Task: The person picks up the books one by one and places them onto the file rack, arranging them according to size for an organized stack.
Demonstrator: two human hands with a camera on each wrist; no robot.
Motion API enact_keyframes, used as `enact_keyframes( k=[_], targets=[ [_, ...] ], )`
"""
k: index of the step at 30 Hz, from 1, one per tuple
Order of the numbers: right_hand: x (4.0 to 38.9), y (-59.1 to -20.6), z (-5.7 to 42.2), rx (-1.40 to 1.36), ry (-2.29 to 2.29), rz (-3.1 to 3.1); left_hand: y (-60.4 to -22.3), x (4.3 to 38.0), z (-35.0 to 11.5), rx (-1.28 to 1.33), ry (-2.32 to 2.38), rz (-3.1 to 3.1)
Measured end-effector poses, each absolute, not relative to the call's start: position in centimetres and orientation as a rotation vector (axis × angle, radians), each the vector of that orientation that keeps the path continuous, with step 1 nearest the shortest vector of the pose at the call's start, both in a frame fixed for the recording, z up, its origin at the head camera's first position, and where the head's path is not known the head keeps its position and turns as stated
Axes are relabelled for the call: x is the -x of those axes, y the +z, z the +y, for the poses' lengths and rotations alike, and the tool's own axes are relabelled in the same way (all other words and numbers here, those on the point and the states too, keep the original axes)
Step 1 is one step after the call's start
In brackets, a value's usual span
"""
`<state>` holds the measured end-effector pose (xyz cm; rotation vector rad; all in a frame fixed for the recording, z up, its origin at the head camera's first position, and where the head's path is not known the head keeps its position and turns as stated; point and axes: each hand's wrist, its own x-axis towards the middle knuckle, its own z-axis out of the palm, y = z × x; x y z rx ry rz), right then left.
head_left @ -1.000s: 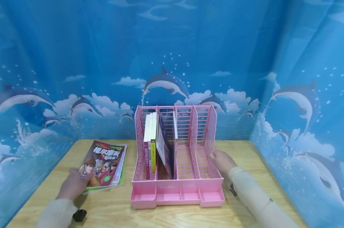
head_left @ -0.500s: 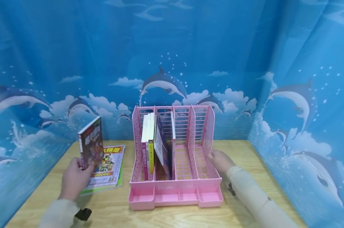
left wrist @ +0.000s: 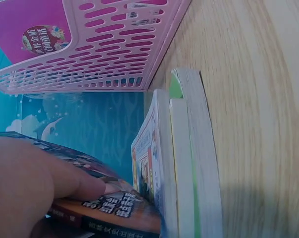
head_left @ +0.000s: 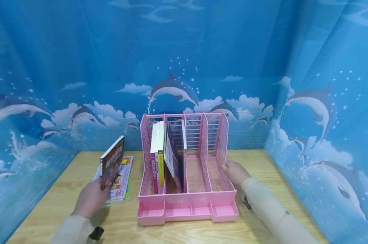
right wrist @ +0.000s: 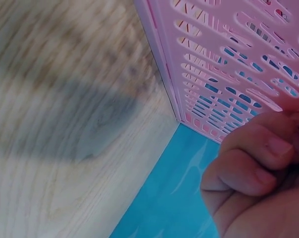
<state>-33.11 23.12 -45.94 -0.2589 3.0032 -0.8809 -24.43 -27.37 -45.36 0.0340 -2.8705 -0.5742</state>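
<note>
My left hand (head_left: 90,200) holds a dark-covered comic book (head_left: 113,162) by its lower near part, standing upright above a small stack of books (head_left: 126,188) on the table. In the left wrist view the thumb presses on the cover of the book (left wrist: 110,206), close beside the stack's page edges (left wrist: 201,148). On the other side, my right hand (head_left: 236,173) grips the right wall of a pink desk file rack (head_left: 187,197); curled fingers (right wrist: 238,173) show against its slotted side (right wrist: 214,59) in the right wrist view.
Several books (head_left: 157,152) stand in the rack's leftmost slot. A dark blue book (head_left: 175,162) leans in the second slot, with a thin one (head_left: 184,145) upright beside it. Small trays (head_left: 182,211) line the rack's front. A blue dolphin curtain (head_left: 184,51) surrounds the wooden table (head_left: 110,230).
My left hand has lifted the dark comic book off the stack, turned it upright and moved it right, uncovering a bright-covered book beneath. The right hand stays on the rack.
</note>
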Motion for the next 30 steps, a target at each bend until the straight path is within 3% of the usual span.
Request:
enact_keyframes(
  k=[14, 23, 26, 30],
  targets=[
    [33.0, -46.4, 23.0, 0.290, -0.801, 3.025, -45.9, 23.6, -27.0, -0.168, -0.670, -2.837],
    [33.5, -46.2, 23.3, 0.293, -0.833, 3.021, -44.8, 23.1, -25.9, -0.322, -0.931, -2.378],
    [33.6, -46.1, 23.2, 0.295, -0.824, 3.023, -42.7, 22.7, -23.8, -0.228, -1.057, -2.124],
    [33.6, -46.0, 23.1, 0.297, -0.815, 3.021, -39.2, 21.4, -20.1, 0.107, -1.151, -1.823]
  ],
)
